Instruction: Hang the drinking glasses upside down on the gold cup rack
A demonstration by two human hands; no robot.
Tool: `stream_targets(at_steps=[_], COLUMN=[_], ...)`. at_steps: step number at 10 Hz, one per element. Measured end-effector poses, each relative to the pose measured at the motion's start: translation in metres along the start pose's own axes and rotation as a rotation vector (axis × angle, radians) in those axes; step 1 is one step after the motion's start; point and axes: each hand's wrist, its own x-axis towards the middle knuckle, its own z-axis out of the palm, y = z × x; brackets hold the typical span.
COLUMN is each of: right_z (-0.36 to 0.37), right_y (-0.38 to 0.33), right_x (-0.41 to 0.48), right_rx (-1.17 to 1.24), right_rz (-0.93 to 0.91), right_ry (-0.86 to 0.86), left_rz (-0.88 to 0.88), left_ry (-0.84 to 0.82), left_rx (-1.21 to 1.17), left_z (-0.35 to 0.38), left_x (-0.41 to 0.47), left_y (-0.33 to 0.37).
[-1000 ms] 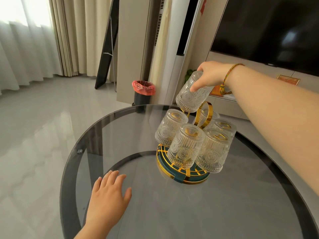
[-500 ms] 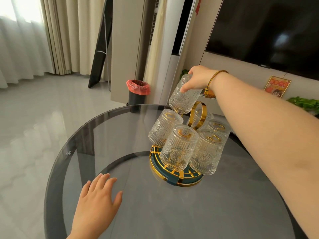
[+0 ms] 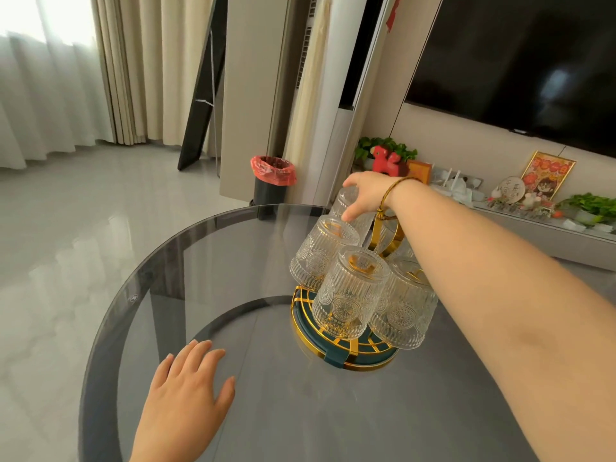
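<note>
The gold cup rack (image 3: 346, 356) with a dark green base stands on the round glass table (image 3: 140, 281). Several ribbed clear glasses hang upside down on it; the nearest glass (image 3: 348, 295) is in front, with another to its left (image 3: 321, 253) and one to its right (image 3: 405, 311). My right hand (image 3: 366, 195) reaches over the rack and grips the base of an inverted glass (image 3: 348, 203) at the rack's far side, partly hidden behind the left glass. My left hand (image 3: 186, 398) lies flat on the table with fingers spread.
A black bin with a red liner (image 3: 271, 180) stands on the floor beyond the table. A low TV cabinet (image 3: 540, 228) with ornaments and plants runs along the right wall under a dark screen. Curtains hang at the back left.
My right hand has lowered the held glass down toward the rack's far side, behind the left glass. The left hand stays flat on the table.
</note>
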Motion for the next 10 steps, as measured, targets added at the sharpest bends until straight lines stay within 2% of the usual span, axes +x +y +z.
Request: stream_targets(at_steps=[3, 6, 7, 9, 10], right_z=[0.005, 0.008, 0.009, 0.000, -0.005], right_y=[0.002, 0.001, 0.002, 0.008, 0.018], right_x=[0.012, 0.014, 0.014, 0.004, -0.013], right_rx=[-0.131, -0.171, -0.169, -0.069, -0.023], right_rz=[-0.017, -0.020, -0.021, 0.016, 0.006], right_ry=[-0.129, -0.195, -0.183, -0.150, -0.039], left_rz=[-0.032, -0.088, -0.054, -0.062, -0.094], left_ry=[-0.125, -0.144, -0.052, -0.078, -0.013], left_rx=[0.078, 0.098, 0.105, 0.061, 0.066], left_z=[-0.006, -0.009, -0.008, -0.002, -0.001], left_x=[-0.002, -0.003, 0.000, -0.003, -0.001], left_y=[0.005, 0.003, 0.004, 0.002, 0.005])
